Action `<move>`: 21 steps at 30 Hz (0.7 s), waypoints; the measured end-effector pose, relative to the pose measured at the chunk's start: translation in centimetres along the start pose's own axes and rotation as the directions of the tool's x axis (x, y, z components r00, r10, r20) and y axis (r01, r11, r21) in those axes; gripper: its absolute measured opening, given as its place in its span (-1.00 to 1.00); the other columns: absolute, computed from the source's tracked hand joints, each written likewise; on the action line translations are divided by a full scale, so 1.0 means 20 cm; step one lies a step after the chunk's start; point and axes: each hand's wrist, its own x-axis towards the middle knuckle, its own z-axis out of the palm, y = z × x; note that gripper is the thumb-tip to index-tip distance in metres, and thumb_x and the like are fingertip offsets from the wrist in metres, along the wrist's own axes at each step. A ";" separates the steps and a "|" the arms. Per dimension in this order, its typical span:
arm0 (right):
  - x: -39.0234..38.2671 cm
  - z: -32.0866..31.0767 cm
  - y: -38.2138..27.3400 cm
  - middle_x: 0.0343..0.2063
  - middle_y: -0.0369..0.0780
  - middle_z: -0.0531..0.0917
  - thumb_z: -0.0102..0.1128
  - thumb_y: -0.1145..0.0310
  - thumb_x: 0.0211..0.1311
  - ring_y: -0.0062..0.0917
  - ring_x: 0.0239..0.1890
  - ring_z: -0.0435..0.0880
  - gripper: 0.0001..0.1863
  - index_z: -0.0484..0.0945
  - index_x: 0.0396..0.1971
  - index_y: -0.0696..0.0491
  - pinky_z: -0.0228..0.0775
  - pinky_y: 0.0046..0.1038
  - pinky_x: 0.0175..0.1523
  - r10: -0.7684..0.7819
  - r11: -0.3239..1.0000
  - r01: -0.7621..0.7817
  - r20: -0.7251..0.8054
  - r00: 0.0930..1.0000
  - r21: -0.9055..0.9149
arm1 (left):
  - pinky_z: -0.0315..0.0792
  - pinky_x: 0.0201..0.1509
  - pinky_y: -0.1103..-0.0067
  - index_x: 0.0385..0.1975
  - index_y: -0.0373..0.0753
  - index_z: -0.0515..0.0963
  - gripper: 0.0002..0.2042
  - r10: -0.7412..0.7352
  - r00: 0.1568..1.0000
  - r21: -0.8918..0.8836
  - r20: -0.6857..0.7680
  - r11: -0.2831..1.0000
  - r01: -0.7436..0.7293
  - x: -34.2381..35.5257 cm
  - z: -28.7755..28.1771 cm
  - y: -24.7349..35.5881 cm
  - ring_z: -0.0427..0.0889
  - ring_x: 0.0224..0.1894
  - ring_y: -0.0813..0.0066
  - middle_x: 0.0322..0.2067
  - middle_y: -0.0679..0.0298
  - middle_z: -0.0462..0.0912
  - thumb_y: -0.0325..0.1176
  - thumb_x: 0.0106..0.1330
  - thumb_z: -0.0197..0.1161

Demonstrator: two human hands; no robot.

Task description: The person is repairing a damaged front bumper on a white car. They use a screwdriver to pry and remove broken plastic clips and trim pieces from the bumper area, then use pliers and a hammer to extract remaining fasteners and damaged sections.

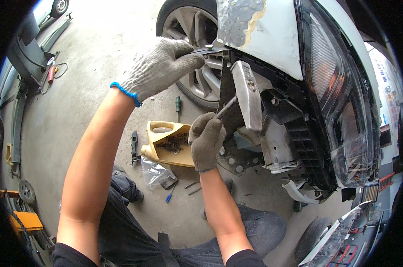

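Observation:
My left hand (163,64), in a grey knit glove with a blue cuff, pinches a thin flat metal piece (206,51) with a round bolt-like knob. The piece reaches the lower edge of the white fender (281,49), beside the wheel (194,26). In my gloved right hand (206,140), lower and nearer, is the thin shaft of a hammer (248,95). Its long grey head stands in front of the exposed body parts below the fender. Worn paint and yellowish filler show on the fender. Right of it sits the headlight (328,75).
On the concrete floor lie a cut-open yellow jug (152,149) with small dark parts in it, a green-handled screwdriver (178,104), a clear plastic bag (154,173), a blue-handled screwdriver (169,196) and a black bracket (134,147). A lift post (28,49) stands far left.

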 end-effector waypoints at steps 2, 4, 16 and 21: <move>0.00 0.02 -0.03 -0.63 -0.39 0.33 -0.14 -0.39 0.35 -0.69 -0.65 0.31 -0.31 0.36 -0.56 0.00 0.12 -0.58 -0.59 -0.013 0.998 0.014 -0.017 1.000 0.065 | 0.52 -0.09 0.41 -0.06 -0.22 0.68 -0.60 -0.014 1.000 0.003 -0.014 1.000 0.014 0.00 0.00 0.01 0.66 -0.28 0.32 -0.31 0.09 0.73 -0.02 0.37 0.20; 0.07 0.00 0.01 -0.63 -0.38 0.33 -0.16 -0.42 0.33 -0.68 -0.64 0.32 -0.28 0.35 -0.58 0.01 0.12 -0.58 -0.59 0.090 0.994 -0.086 0.060 0.994 -0.070 | 0.52 -0.10 0.41 -0.05 -0.23 0.67 -0.59 0.003 0.999 -0.021 -0.035 1.000 -0.003 0.00 0.01 0.00 0.67 -0.28 0.32 -0.31 0.09 0.73 -0.01 0.37 0.21; 0.07 0.06 0.04 -0.66 -0.38 0.33 -0.12 -0.43 0.31 -0.65 -0.68 0.28 -0.29 0.33 -0.59 0.01 0.13 -0.56 -0.58 -0.038 0.965 0.039 0.006 0.999 -0.260 | 0.53 -0.09 0.46 -0.03 -0.25 0.66 -0.59 0.009 1.000 0.002 -0.009 1.000 -0.009 0.01 0.00 0.00 0.69 -0.26 0.37 -0.29 0.08 0.74 -0.04 0.36 0.23; 0.06 0.06 0.05 -0.65 -0.38 0.30 -0.14 -0.43 0.32 -0.66 -0.65 0.27 -0.28 0.35 -0.55 0.03 0.12 -0.56 -0.56 -0.008 0.999 0.007 0.005 1.000 0.054 | 0.54 -0.07 0.44 -0.01 -0.23 0.66 -0.60 -0.021 1.000 -0.011 -0.006 1.000 0.021 0.01 0.00 -0.01 0.69 -0.25 0.36 -0.28 0.09 0.75 -0.04 0.37 0.23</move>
